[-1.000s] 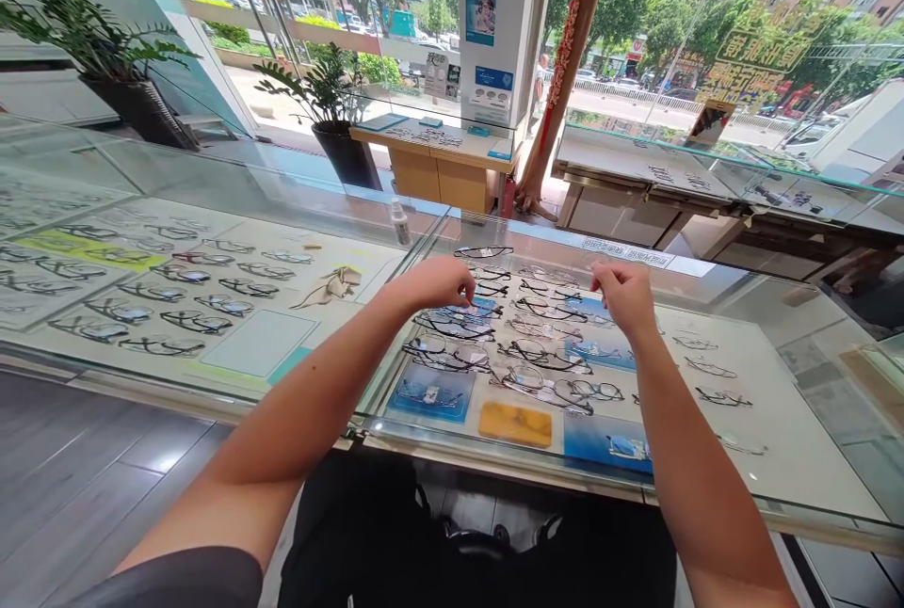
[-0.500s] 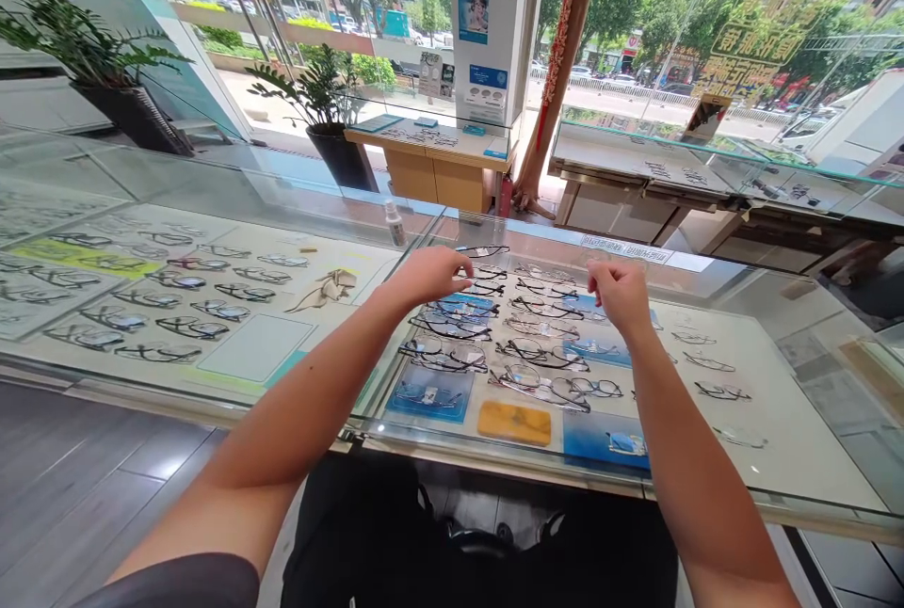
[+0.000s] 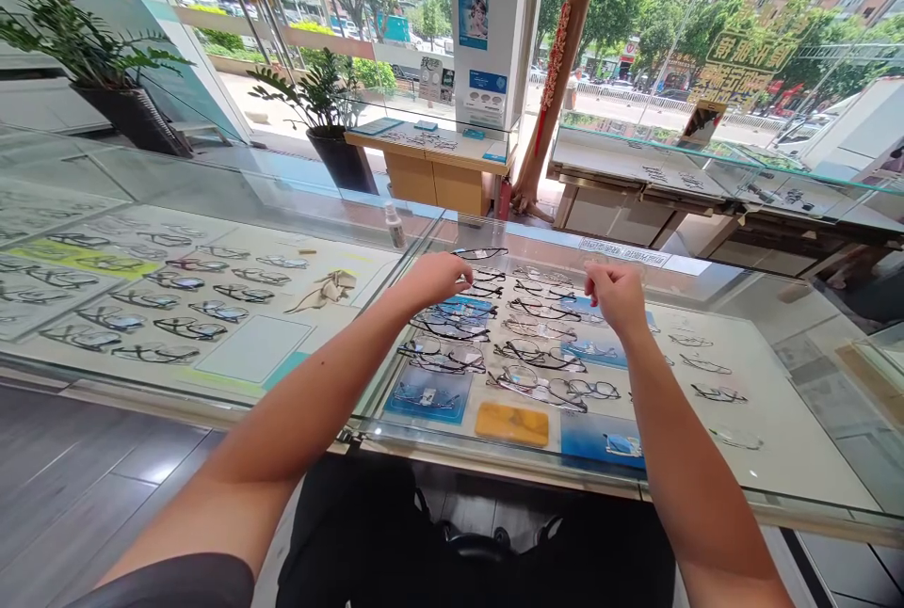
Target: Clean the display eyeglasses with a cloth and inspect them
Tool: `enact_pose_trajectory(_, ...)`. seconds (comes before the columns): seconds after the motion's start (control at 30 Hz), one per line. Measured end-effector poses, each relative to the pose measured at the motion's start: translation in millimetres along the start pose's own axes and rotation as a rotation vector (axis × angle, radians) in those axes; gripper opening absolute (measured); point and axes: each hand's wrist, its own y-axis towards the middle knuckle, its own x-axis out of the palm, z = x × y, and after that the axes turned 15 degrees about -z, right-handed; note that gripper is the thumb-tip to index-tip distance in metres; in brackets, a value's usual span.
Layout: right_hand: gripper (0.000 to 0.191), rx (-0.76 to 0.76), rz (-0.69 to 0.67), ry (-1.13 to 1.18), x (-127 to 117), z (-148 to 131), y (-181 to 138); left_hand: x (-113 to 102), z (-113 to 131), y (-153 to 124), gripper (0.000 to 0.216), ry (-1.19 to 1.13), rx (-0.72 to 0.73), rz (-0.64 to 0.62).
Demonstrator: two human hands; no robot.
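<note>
My left hand is over the glass counter top with its fingers curled and thumb and fingertips close together. Beside its fingertips is a dark-rimmed pair of eyeglasses; whether they touch cannot be made out. To the right, my right hand is closed in a pinch above the same counter. Anything between the fingers of either hand is hidden or too small to see. Between and below the hands, rows of eyeglasses lie in the glass display case, several on blue cards.
A small spray bottle stands on the counter to the left. A crumpled beige cloth and an orange-yellow slab are visible through the glass. Potted plants and further display counters stand beyond, near the windows.
The left hand's fingertips have drawn slightly closer together. The right hand stays almost still, and the view has shifted very slightly.
</note>
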Motion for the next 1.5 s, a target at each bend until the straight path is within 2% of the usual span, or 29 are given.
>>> enact_pose_trajectory(0.13,0.052,0.006,0.005,0.004,0,0,1,1,0,2,0.031,-0.011,0.000,0.015)
enact_pose_trajectory(0.27,0.053,0.003,0.006,0.011,0,0,1,-9,-7,-5,0.030,-0.069,0.025,0.051)
enact_pose_trajectory(0.37,0.054,0.006,0.013,0.019,-2,-1,0,-19,-16,-14,0.026,-0.284,0.105,0.152)
enact_pose_trajectory(0.47,0.054,0.005,0.008,0.057,-5,-7,-3,-31,-15,-21,0.029,-0.597,0.237,0.320)
enact_pose_trajectory(0.6,0.054,-0.063,-0.026,0.088,-16,-31,-2,-58,7,-27,0.035,-1.044,0.460,0.495)
enact_pose_trajectory(0.73,0.055,-0.172,-0.091,0.056,-39,-78,5,-97,42,-35,0.031,-1.269,0.646,0.502)
enact_pose_trajectory(0.8,0.054,-0.250,-0.163,0.124,-54,-104,6,-115,61,-41,0.027,-1.339,0.701,0.529)
enact_pose_trajectory(0.9,0.050,-0.338,-0.241,0.195,-67,-134,0,-130,88,-50,0.026,-1.464,0.751,0.545)
enact_pose_trajectory(1.0,0.048,-0.400,-0.242,0.260,-65,-146,-10,-131,107,-54,0.027,-1.557,0.767,0.509)
enact_pose_trajectory(1.1,0.046,-0.430,-0.232,0.274,-51,-145,-14,-125,116,-53,0.030,-1.607,0.763,0.466)
enact_pose_trajectory(1.27,0.046,-0.404,-0.213,0.190,-33,-134,-5,-122,118,-50,0.033,-1.655,0.763,0.412)
enact_pose_trajectory(1.5,0.047,-0.395,-0.194,0.161,-21,-129,1,-118,118,-48,0.035,-1.662,0.729,0.437)
